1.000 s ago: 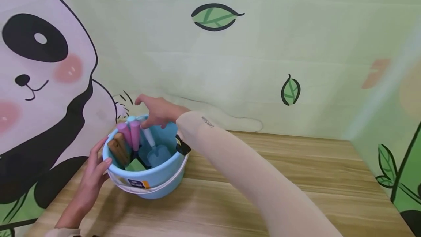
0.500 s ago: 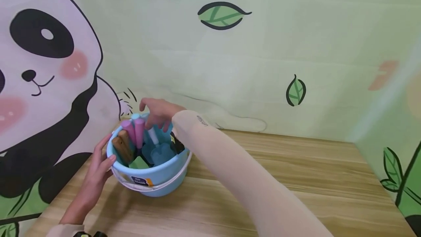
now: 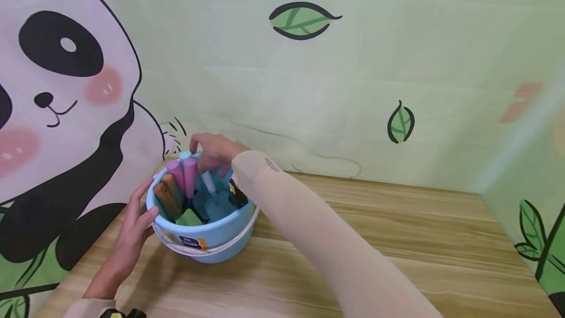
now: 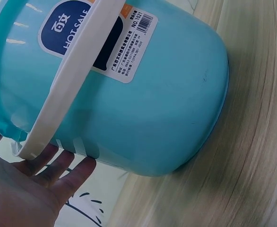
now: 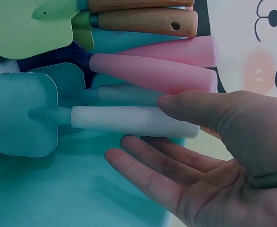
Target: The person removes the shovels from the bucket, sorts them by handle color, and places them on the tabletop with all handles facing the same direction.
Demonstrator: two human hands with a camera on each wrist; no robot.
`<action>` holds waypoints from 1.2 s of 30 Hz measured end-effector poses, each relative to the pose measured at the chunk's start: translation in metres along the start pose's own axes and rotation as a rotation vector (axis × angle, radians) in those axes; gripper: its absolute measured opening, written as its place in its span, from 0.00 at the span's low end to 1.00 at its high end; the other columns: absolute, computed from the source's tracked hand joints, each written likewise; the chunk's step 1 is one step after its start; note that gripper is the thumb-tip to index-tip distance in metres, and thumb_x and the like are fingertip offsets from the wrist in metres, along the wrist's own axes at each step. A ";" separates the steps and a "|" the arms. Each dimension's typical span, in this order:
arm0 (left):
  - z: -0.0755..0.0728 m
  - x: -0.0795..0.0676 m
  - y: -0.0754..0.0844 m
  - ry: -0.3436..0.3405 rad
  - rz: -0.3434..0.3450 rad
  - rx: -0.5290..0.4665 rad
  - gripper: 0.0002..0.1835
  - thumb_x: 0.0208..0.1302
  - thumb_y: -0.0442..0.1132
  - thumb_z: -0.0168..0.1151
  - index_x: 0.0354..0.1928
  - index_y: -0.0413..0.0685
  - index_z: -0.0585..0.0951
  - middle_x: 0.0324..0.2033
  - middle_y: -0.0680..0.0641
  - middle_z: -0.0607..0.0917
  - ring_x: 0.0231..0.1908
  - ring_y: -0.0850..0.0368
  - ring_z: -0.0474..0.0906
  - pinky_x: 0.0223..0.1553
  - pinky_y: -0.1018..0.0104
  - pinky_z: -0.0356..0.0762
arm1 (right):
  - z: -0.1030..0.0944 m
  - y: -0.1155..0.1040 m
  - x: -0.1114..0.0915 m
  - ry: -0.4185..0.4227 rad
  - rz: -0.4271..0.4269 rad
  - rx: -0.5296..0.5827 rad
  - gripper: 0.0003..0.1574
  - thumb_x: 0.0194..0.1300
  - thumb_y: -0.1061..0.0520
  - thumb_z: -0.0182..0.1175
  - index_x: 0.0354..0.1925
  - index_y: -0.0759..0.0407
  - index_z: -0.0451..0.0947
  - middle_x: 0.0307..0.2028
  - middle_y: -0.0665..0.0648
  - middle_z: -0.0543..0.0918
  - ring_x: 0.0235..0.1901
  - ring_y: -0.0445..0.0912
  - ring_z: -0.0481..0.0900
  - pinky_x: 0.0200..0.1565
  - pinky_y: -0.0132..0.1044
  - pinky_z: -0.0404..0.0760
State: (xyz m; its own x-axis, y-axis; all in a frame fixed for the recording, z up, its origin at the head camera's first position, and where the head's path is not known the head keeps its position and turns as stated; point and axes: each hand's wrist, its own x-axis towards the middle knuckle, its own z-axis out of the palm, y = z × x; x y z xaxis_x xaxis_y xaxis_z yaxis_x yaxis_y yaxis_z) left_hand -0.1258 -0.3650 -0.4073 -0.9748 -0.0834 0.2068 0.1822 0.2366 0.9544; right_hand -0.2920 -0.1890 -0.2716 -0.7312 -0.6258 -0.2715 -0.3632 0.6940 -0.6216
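Observation:
A light blue bucket [image 3: 212, 234] with a white carry handle [image 4: 65, 80] stands on the wooden table. My left hand [image 3: 132, 225] holds its left side, thumb at the rim and fingers against the outer wall. Inside lean several garden tools. My right hand [image 3: 217, 153] reaches over the far rim. In the right wrist view its thumb overlaps the white handle of a blue trowel [image 5: 22, 113], with the other fingers extended on the far side. A firm grip does not show. Next to it are pink-handled tools [image 5: 152, 71] and a wooden-handled green trowel [image 5: 30, 26].
The table [image 3: 397, 244] extends to the right of the bucket. Behind stands a pale green backdrop [image 3: 247, 72] printed with a panda and leaves. My right forearm crosses above the table's middle.
My right hand has lowered slightly towards the white trowel handle. My left hand keeps its hold on the bucket. The whole view has shifted a little.

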 end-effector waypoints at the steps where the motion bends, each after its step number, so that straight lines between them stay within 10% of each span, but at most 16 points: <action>1: 0.000 0.000 0.000 -0.001 -0.003 0.005 0.33 0.81 0.47 0.41 0.82 0.70 0.46 0.78 0.39 0.51 0.68 0.54 0.60 0.50 0.80 0.71 | 0.001 0.000 0.000 0.005 0.001 0.000 0.27 0.69 0.62 0.67 0.59 0.42 0.69 0.49 0.55 0.79 0.47 0.51 0.82 0.38 0.42 0.87; 36: -0.001 0.000 0.003 -0.008 -0.018 0.068 0.34 0.80 0.51 0.40 0.82 0.71 0.44 0.79 0.42 0.50 0.73 0.36 0.53 0.57 0.66 0.72 | -0.006 0.009 -0.006 0.117 -0.123 -0.084 0.22 0.68 0.62 0.68 0.54 0.49 0.70 0.49 0.57 0.77 0.40 0.48 0.82 0.34 0.39 0.87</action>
State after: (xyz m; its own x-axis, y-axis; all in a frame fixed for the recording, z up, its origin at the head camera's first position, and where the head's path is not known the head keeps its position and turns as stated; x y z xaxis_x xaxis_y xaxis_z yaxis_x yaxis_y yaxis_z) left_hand -0.1253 -0.3649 -0.4041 -0.9789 -0.0810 0.1878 0.1556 0.3005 0.9410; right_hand -0.2937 -0.1767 -0.2714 -0.7386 -0.6656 -0.1072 -0.4973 0.6453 -0.5799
